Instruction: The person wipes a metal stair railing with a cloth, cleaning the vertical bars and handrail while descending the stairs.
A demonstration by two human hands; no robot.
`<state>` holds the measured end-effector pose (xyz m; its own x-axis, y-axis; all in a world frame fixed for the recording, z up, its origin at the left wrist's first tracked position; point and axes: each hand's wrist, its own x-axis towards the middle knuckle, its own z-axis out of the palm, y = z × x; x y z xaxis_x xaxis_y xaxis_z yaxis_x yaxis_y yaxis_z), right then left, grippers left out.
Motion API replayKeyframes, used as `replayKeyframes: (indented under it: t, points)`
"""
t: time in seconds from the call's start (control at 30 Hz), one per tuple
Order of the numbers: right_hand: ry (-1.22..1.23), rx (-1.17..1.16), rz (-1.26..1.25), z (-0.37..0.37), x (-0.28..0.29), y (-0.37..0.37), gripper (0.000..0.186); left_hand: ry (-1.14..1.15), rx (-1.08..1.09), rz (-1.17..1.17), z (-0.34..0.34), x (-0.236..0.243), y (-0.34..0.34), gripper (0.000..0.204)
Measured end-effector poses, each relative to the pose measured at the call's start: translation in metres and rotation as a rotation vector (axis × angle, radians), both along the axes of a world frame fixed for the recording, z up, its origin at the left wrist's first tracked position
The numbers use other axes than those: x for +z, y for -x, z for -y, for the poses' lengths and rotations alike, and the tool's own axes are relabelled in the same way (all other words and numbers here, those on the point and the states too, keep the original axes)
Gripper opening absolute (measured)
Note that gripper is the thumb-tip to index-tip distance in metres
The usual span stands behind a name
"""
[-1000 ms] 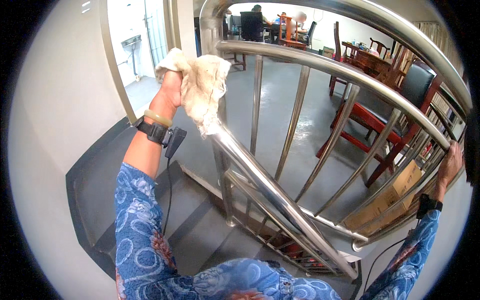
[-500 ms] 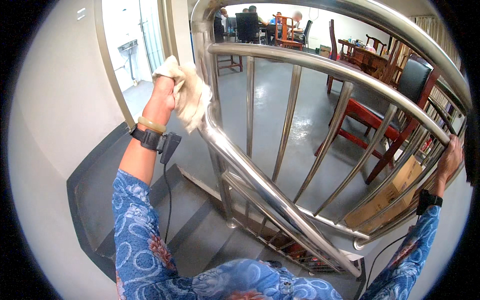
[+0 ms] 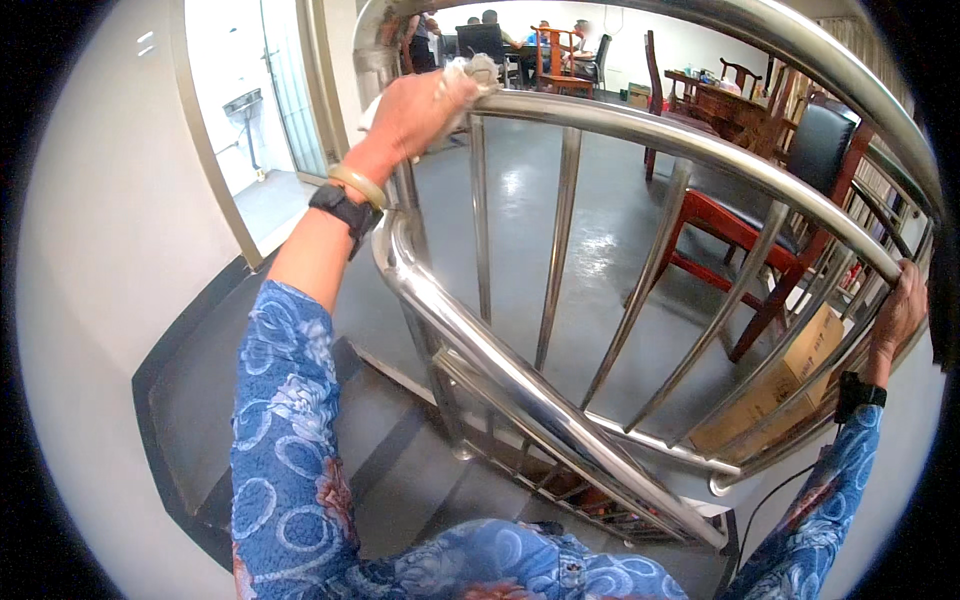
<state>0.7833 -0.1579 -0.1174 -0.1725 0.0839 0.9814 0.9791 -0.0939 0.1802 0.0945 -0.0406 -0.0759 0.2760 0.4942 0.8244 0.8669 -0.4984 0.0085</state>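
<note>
A beige cloth [image 3: 470,76] is bunched in my left hand [image 3: 420,115], at the left end of the middle curved steel rail [image 3: 630,125], near the corner post; the hand is slightly blurred. Below it, a sloping steel handrail [image 3: 500,370] bends down along the stairs. At the far right my right hand [image 3: 900,300] is closed on the railing, near the rail's lower curve. Upright steel bars [image 3: 560,240] run beneath the rail.
Grey stairs [image 3: 380,460] descend below me beside a white wall [image 3: 90,250]. An open doorway [image 3: 260,120] is at left. Beyond the railing are a red-framed chair [image 3: 740,240], a cardboard box [image 3: 780,380], wooden furniture [image 3: 730,95] and several people seated at a distant table [image 3: 545,50].
My left hand and the cloth have moved up and to the right, from the bend of the sloping handrail onto the middle curved rail. My right hand stays on the railing.
</note>
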Motion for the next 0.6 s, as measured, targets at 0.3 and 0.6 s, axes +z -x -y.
replayKeyframes:
  t: [0.3, 0.6]
  points:
    - [-0.034, -0.092, 0.014, 0.003, 0.006, 0.003, 0.041, -0.060, -0.139, 0.045, -0.003, 0.003, -0.090, 0.063]
    - [-0.039, -0.068, -0.089, -0.004, 0.003, 0.004, 0.041, -0.369, -0.468, -0.151, 0.048, 0.000, -0.300, 0.032]
